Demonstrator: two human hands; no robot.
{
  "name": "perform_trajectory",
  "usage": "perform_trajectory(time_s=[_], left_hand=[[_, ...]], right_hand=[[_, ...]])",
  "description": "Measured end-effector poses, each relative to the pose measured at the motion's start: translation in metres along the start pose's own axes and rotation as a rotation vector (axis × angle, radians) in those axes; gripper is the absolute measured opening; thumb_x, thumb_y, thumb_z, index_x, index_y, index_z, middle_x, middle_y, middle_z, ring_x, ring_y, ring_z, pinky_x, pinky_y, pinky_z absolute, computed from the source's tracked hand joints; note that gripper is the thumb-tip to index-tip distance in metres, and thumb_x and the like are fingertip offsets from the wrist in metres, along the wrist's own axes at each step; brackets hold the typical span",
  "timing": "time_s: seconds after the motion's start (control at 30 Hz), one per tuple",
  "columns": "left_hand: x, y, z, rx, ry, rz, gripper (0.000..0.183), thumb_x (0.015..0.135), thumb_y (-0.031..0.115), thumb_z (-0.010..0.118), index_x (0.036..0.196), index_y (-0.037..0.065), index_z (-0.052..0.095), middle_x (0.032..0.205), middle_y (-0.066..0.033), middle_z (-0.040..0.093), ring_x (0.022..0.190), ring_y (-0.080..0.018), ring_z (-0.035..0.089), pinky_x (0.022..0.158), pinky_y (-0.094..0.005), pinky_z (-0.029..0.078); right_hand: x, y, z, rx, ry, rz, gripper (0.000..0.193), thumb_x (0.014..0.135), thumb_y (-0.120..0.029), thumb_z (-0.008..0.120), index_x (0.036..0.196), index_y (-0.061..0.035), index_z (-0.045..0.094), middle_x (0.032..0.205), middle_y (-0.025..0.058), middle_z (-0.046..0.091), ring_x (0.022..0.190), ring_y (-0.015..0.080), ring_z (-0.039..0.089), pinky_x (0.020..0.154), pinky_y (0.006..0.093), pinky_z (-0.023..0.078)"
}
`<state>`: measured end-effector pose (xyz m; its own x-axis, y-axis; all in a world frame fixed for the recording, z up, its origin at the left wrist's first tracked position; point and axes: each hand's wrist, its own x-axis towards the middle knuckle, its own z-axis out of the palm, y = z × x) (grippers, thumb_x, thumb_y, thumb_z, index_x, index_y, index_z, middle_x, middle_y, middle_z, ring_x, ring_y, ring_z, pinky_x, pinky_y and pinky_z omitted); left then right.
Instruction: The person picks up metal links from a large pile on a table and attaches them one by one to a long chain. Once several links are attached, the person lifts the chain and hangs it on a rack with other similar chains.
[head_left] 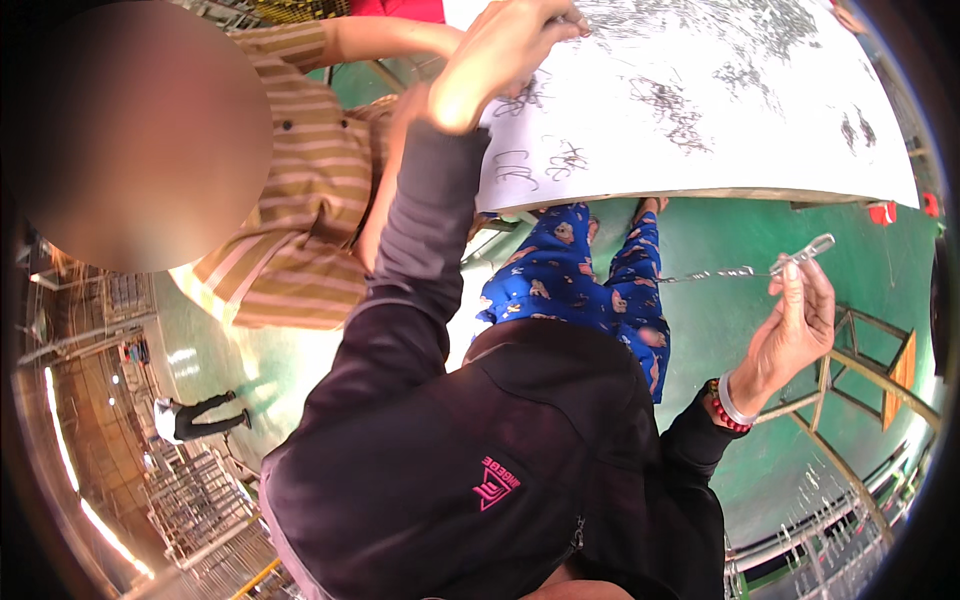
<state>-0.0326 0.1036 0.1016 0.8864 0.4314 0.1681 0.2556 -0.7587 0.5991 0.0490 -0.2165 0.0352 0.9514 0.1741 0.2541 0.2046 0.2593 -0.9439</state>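
My right hand (795, 315) is closed, pinching a shiny elongated metal piece (815, 247) between thumb and fingers, well off the table's edge. A thin linked metal chain (712, 273) stretches left from it toward my blue patterned trousers. Over the white tabletop (600, 100), my left hand (510, 55) has its fingertips drawn together; whether something small is in them cannot be made out. Small clusters of dark wire-like pieces (672, 110) lie spread on the white surface below and beside it.
A person in a striped brown shirt (310, 190) sits close on my left, an arm at the table. A metal-framed stool (850, 370) stands at right on the green floor. Metal racks (200, 500) and another person (195, 417) are further off at left.
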Motion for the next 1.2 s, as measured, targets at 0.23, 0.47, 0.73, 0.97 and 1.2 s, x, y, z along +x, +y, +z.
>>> perform_trajectory(time_s=[0.23, 0.47, 0.73, 0.97, 1.2], left_hand=[[-0.107, -0.078, 0.069, 0.211, 0.065, -0.15, 0.014, 0.079, 0.017, 0.063, 0.087, 0.007, 0.068, 0.083, -0.0112, 0.066, 0.076, -0.026, 0.064, 0.07, -0.034, 0.048], [-0.106, -0.093, 0.092, 0.17, 0.149, -0.122, 0.015, 0.076, 0.016, 0.066, 0.086, 0.005, 0.067, 0.084, -0.0111, 0.064, 0.089, -0.0297, 0.057, 0.078, -0.0375, 0.045], [-0.026, -0.09, 0.121, 0.086, -0.014, 0.058, 0.014, 0.077, 0.015, 0.065, 0.087, 0.006, 0.068, 0.079, -0.0127, 0.065, 0.075, -0.0276, 0.063, 0.069, -0.0349, 0.047], [-0.001, -0.053, 0.139, 0.07, -0.312, 0.067, 0.014, 0.073, 0.013, 0.068, 0.085, 0.006, 0.069, 0.082, -0.011, 0.067, 0.076, -0.0254, 0.064, 0.069, -0.0328, 0.049], [-0.034, -0.05, 0.163, 0.188, -0.161, 0.034, 0.012, 0.071, 0.017, 0.069, 0.079, 0.008, 0.068, 0.076, -0.0074, 0.065, 0.08, -0.0254, 0.059, 0.072, -0.0364, 0.048]], right_hand=[[-0.008, -0.007, -0.001, -0.006, -0.014, -0.017, 0.018, 0.078, 0.005, 0.066, 0.095, 0.0053, 0.063, 0.082, 0.0134, 0.066, 0.069, 0.0142, 0.059, 0.056, 0.0227, 0.043], [-0.007, -0.004, -0.009, -0.02, 0.022, -0.003, 0.018, 0.076, 0.006, 0.067, 0.094, 0.0048, 0.063, 0.082, 0.0122, 0.064, 0.068, 0.0148, 0.058, 0.057, 0.0228, 0.043], [-0.003, 0.0, -0.016, -0.001, 0.025, -0.013, 0.019, 0.075, 0.01, 0.065, 0.093, 0.0033, 0.063, 0.082, 0.0118, 0.063, 0.068, 0.0142, 0.057, 0.058, 0.0239, 0.044], [0.002, 0.001, -0.026, -0.042, 0.019, -0.018, 0.022, 0.073, 0.012, 0.066, 0.093, 0.0019, 0.063, 0.082, 0.0102, 0.061, 0.068, 0.0147, 0.056, 0.063, 0.026, 0.048], [0.005, 0.008, -0.03, -0.023, 0.017, -0.008, 0.022, 0.074, 0.011, 0.066, 0.093, 0.0017, 0.063, 0.081, 0.0099, 0.061, 0.07, 0.0153, 0.057, 0.059, 0.0248, 0.046]])
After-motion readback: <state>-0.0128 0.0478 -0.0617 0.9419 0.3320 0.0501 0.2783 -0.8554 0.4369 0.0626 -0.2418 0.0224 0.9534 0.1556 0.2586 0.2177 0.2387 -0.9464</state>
